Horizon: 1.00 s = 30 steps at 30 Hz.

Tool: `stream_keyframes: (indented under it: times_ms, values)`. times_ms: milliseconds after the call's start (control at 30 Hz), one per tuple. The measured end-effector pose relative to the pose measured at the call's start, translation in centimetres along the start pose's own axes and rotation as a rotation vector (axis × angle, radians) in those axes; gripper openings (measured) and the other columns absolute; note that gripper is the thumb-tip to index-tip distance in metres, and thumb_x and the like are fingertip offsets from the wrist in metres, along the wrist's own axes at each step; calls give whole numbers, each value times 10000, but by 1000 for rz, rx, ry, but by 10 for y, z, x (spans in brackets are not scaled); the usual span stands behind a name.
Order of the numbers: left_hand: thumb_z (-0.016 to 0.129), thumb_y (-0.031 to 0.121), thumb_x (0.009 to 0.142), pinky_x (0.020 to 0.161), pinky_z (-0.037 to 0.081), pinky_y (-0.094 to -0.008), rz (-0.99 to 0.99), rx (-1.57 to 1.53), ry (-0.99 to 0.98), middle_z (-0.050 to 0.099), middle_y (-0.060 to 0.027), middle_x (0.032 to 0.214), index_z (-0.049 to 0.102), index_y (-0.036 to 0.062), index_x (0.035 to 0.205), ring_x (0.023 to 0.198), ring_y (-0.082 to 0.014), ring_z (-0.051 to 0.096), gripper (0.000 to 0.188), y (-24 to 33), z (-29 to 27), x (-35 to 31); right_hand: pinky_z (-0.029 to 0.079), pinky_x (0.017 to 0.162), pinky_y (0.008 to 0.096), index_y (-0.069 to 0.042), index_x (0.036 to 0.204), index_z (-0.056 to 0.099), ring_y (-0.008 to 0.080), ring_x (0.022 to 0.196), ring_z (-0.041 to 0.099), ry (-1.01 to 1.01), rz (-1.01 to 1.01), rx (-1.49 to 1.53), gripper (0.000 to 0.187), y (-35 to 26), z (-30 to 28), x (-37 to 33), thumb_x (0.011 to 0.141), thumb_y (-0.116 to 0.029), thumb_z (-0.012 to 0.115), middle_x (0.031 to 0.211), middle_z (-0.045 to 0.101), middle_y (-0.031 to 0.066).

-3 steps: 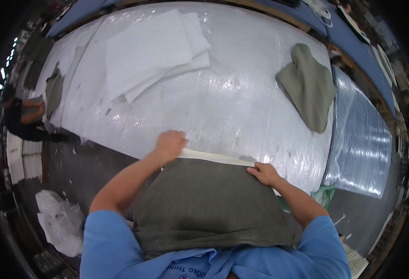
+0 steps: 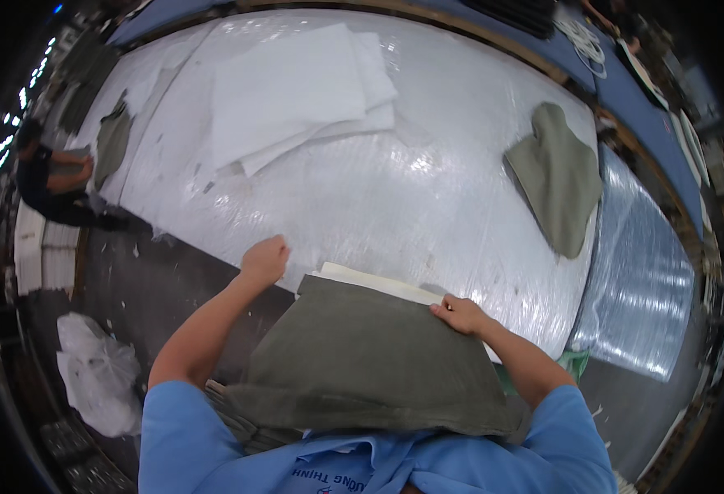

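Observation:
A grey-green fabric cover (image 2: 378,354) lies against my front, its far edge resting at the near edge of the wrapped table. Along that far edge shows a cream-white strip (image 2: 378,282). My right hand (image 2: 462,314) pinches the cover and the strip at their right corner, thumb on top. Off to the left of the strip, apart from the cover, my left hand (image 2: 265,262) is raised with its fingers curled closed. Whatever those fingers hold, if anything, is hidden.
White sheets (image 2: 296,99) lie stacked on the plastic-wrapped table (image 2: 312,198). Another grey-green cloth piece (image 2: 561,181) lies at right, beside a wrapped blue-grey panel (image 2: 637,272). A co-worker (image 2: 53,177) handles cloth at far left. A white plastic bag (image 2: 98,375) sits on the floor.
My left hand has moved left, away from the strip's left end. My right hand still grips the right corner. The view has shifted slightly.

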<state>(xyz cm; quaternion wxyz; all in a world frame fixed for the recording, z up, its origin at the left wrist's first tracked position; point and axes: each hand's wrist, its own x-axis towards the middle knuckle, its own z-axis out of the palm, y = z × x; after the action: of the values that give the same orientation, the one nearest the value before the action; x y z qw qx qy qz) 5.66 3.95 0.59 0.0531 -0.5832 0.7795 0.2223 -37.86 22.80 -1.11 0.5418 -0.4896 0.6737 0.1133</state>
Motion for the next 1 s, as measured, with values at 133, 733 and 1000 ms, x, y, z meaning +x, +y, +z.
stream_keyframes:
  times_ms: [133,733,1000]
  values:
    - [673,254,921,861,557,-427,-336,-311,-353,760,-145,1001,738,87,1087,949,-280,726,244,-53,38,-99,491,952,445,-19,1173,690,381,1081,668,9,-233,-93,703,-68,2,46,1008,-652,435,1140,708,220]
    - [700,293,961,868,563,-394,-23,-1551,-26,768,-121,973,750,28,1109,915,-230,735,308,122,220,-115,469,828,518,99,952,738,439,899,684,171,-59,-269,832,-174,23,59,1037,-630,346,897,712,311]
    - [725,317,956,856,564,-365,4,-1239,-32,767,-120,943,752,40,1121,909,-228,741,323,117,231,-109,471,797,499,96,908,732,408,853,679,151,-113,-373,810,-183,47,92,1029,-627,387,852,704,293]
